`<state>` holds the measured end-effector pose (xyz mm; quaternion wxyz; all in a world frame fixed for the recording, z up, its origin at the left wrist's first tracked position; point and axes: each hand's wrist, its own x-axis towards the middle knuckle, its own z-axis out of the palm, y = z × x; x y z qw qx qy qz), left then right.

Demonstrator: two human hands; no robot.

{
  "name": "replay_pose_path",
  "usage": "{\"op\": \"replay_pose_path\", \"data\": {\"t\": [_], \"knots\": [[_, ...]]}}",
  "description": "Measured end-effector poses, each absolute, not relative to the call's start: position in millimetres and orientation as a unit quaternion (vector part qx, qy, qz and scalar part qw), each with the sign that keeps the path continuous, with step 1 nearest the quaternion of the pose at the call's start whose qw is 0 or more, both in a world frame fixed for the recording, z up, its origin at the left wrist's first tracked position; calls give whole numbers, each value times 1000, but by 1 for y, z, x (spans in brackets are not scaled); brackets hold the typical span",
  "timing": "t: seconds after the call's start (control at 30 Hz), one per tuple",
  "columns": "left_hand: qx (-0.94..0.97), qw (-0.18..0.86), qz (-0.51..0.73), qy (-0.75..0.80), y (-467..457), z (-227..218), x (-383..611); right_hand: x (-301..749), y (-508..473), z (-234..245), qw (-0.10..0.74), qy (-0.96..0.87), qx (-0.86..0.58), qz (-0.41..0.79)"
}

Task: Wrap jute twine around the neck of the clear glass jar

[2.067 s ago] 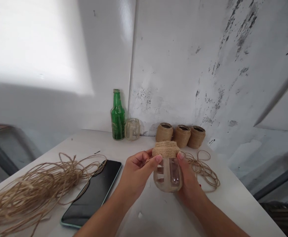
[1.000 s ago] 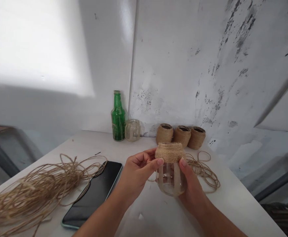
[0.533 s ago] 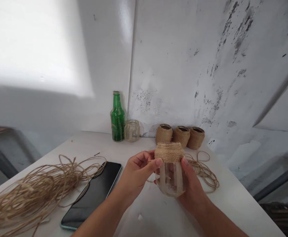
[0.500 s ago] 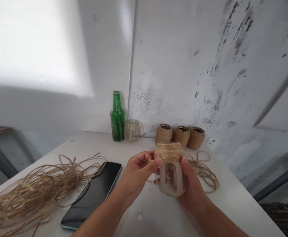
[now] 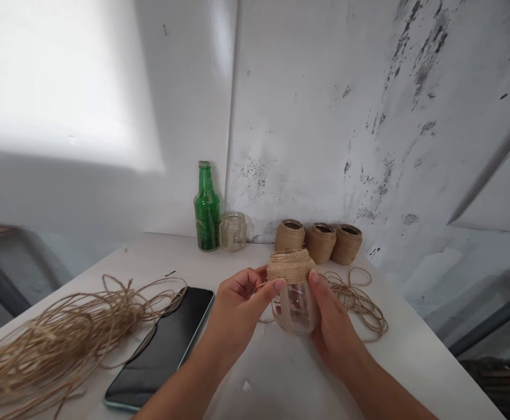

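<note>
Between my hands is a glass jar (image 5: pixel 295 309), raised above the white table and tilted a little. Brown twine (image 5: pixel 290 266) is wound in tight rows around its neck and shoulder; the lower glass is bare, with pale upright strips on it. My left hand (image 5: pixel 246 294) pinches at the jar's left side, thumb on the lowest row of twine, and a loose strand shows near its fingers. Gripping the right side is my right hand (image 5: pixel 331 318), its thumb on the twine's lower edge and its other fingers partly hidden behind the glass.
Along the wall stand a green bottle (image 5: pixel 207 213), a bare glass jar (image 5: pixel 233 232) and three twine-covered jars (image 5: pixel 322 242). A large twine bundle (image 5: pixel 75 332) lies at left, partly over a phone (image 5: pixel 162 350). A smaller twine coil (image 5: pixel 362 306) rests at right on the table (image 5: pixel 412 361).
The jar has shifted slightly left and up and tilted, its base swinging left. My right hand has moved left with it; my left hand stays at the twine's lower edge.
</note>
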<state>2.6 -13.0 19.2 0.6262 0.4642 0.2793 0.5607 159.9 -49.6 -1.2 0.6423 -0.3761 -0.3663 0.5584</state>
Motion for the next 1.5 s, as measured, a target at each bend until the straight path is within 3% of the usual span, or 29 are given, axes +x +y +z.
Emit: {"op": "replay_pose_path", "data": {"t": [0.23,0.97,1.5], "knots": [[477,631,550,267,-17,17,2,160,-51,-5,644,-400,-382,529],[430,676,543,250,-12,25,-1,160,-57,5,624,-378,-329,599],[427,620,590,291,-12,25,-1,164,-47,-3,612,-421,-348,572]]}}
